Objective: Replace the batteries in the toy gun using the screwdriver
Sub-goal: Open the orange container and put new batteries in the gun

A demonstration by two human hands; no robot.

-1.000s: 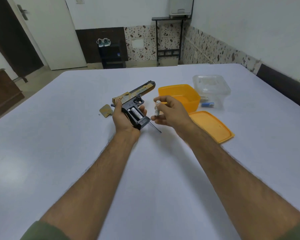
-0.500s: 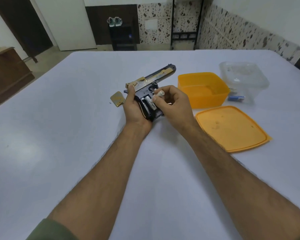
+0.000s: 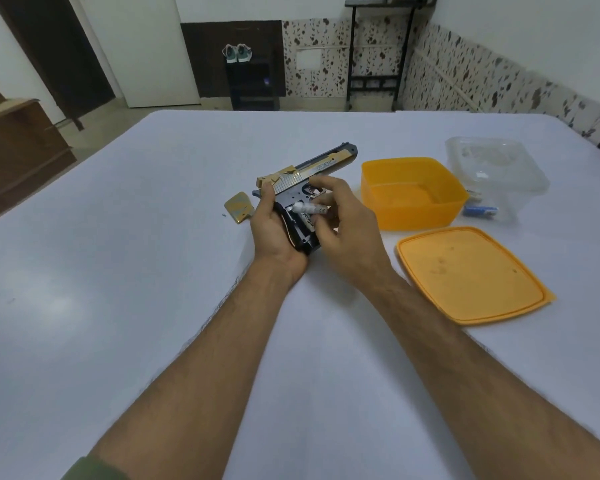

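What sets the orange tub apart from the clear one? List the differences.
1. The orange container is opaque; the clear container is see-through.
2. The orange container stands nearer the toy gun; the clear container stands beyond it, toward the table's right edge.
3. The orange container is open, with an orange lid lying flat in front of it; whether the clear container has a lid on cannot be told.

Both are rectangular plastic tubs.

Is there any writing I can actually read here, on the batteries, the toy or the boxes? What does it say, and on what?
"...bright": end of a word printed on the battery seated in the toy gun grip; the start is hidden.
Small dark print on the gold slide of the toy gun: too blurred to read.
Mark on the loose battery pinched by the right hand: too small to read.
Blue item in the clear container: no print legible.
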